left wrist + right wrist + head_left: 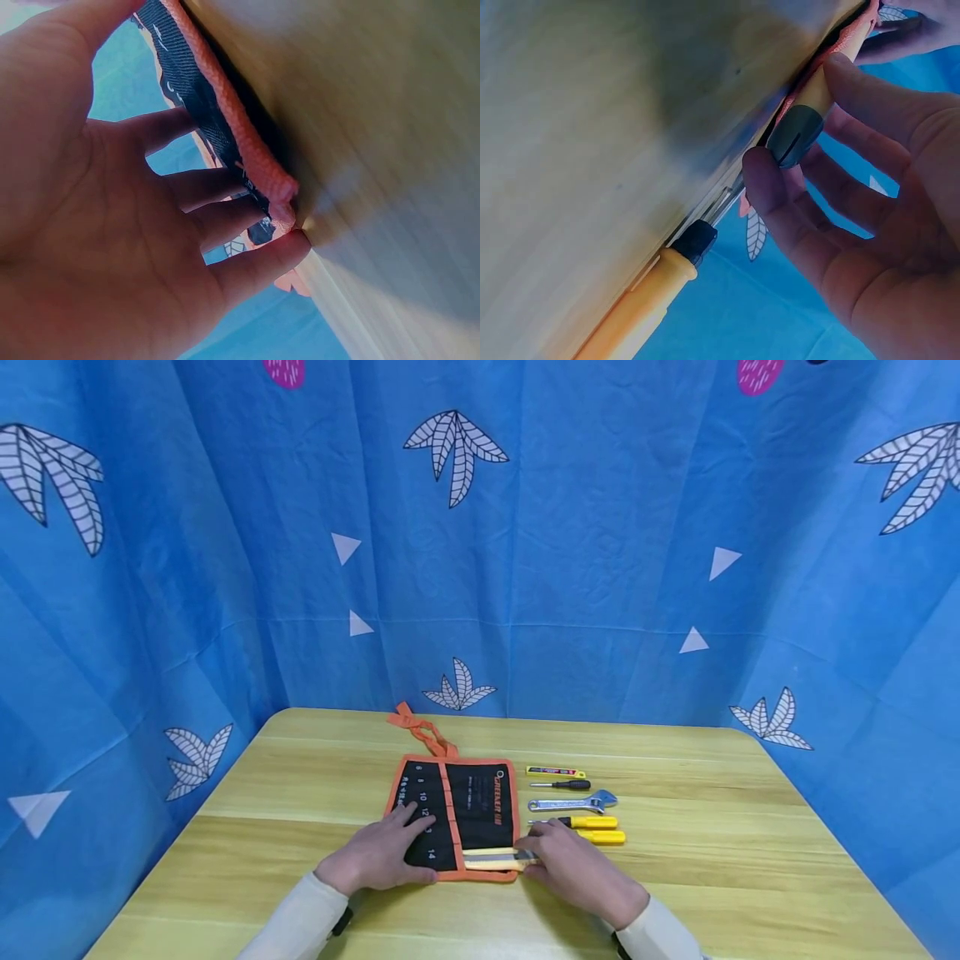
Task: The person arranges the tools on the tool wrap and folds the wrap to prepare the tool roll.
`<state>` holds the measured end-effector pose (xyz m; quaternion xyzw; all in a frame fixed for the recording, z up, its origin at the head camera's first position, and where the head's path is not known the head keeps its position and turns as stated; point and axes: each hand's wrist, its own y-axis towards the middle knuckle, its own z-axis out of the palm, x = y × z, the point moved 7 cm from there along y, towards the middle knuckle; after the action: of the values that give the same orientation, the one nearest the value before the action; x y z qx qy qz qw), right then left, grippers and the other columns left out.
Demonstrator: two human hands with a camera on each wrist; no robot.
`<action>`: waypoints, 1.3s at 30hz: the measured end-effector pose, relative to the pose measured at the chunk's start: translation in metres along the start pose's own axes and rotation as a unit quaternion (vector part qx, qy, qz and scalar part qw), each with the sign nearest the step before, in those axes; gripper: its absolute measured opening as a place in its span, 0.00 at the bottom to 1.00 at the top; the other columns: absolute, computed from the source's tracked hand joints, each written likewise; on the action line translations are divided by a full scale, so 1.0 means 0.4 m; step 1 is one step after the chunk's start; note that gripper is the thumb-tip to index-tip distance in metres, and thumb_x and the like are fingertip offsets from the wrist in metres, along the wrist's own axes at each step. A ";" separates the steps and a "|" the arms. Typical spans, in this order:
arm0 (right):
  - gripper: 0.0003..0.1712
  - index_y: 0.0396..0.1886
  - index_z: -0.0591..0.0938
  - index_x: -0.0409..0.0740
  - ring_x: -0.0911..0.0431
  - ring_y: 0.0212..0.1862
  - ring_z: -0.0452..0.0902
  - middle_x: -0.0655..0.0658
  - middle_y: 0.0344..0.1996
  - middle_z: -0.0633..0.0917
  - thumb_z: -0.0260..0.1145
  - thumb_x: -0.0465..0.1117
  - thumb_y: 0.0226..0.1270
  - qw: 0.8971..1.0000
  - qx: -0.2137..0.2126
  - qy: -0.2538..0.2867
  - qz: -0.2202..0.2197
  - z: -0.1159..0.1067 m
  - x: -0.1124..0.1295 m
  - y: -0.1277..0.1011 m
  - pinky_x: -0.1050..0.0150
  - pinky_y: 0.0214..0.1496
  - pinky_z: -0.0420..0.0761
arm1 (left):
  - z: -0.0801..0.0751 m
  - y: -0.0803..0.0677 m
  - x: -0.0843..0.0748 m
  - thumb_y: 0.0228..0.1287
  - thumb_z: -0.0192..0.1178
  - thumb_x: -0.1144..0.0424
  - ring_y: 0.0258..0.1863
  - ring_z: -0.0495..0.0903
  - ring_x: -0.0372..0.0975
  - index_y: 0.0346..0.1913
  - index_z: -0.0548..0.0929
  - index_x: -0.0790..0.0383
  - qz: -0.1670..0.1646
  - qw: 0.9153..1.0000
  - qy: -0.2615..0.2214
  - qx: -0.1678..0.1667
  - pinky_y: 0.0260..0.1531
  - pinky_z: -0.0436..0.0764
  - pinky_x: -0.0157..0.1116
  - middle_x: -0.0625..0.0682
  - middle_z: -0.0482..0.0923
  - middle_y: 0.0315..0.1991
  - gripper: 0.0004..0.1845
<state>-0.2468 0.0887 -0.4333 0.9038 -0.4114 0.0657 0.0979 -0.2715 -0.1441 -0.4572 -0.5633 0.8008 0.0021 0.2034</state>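
So there's an orange-trimmed black tool roll (pixel 457 814) lying unrolled in the middle of the wooden bench (pixel 300 785), with its orange tie strap (pixel 420 731) trailing off the far edge. The left hand (pixel 378 856) lies flat on the roll's left pocket panel, fingers (pixel 225 202) straight and spread apart, pressing the fabric down; the wrist view shows the little finger right at the roll's orange hem.

The right hand (pixel 573 864) is at the roll's near right corner, fingers curled around the end of a yellow-handled tool (pixel 495 858) that lies across the roll's bottom edge. In the right wrist view the thumb and a fingertip pinch its dark grey cap end (pixel 795 135).

Just right of the roll there's a neat row of other stuff: a yellow utility knife (pixel 555 772), a black-handled screwdriver (pixel 562 785), an adjustable wrench (pixel 573 802), and two yellow-handled screwdrivers (pixel 596 829) right by the right hand. Blue leaf-print cloth (pixel 525 568) hangs behind it all.
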 end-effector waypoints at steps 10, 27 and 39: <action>0.18 0.52 0.90 0.47 0.57 0.43 0.81 0.47 0.44 0.89 0.76 0.41 0.62 1.000 -0.012 0.021 0.002 -0.002 0.001 0.003 0.61 0.46 0.83 | 0.003 0.000 0.003 0.58 0.69 0.34 0.78 0.58 0.59 0.75 0.70 0.53 0.001 1.000 -0.003 0.000 0.69 0.67 0.61 0.64 0.58 0.79 0.47; 0.16 0.49 0.91 0.47 0.57 0.43 0.81 0.49 0.42 0.89 0.77 0.41 0.60 0.998 -0.032 0.049 0.006 -0.006 0.012 0.009 0.57 0.49 0.82 | -0.004 -0.004 0.000 0.57 0.70 0.34 0.78 0.58 0.59 0.75 0.70 0.53 -0.003 1.000 0.003 -0.001 0.69 0.67 0.61 0.63 0.58 0.79 0.47; 0.17 0.50 0.90 0.48 0.58 0.44 0.82 0.49 0.44 0.90 0.77 0.42 0.60 0.999 -0.019 0.031 0.007 0.004 0.025 0.024 0.59 0.49 0.82 | -0.005 -0.007 -0.002 0.58 0.70 0.35 0.78 0.58 0.59 0.75 0.71 0.54 -0.004 1.000 0.001 -0.002 0.69 0.67 0.62 0.64 0.58 0.79 0.46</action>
<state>-0.2474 0.0748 -0.4318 0.8962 -0.4160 0.0868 0.1274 -0.2694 -0.1449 -0.4546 -0.5669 0.7988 0.0025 0.2015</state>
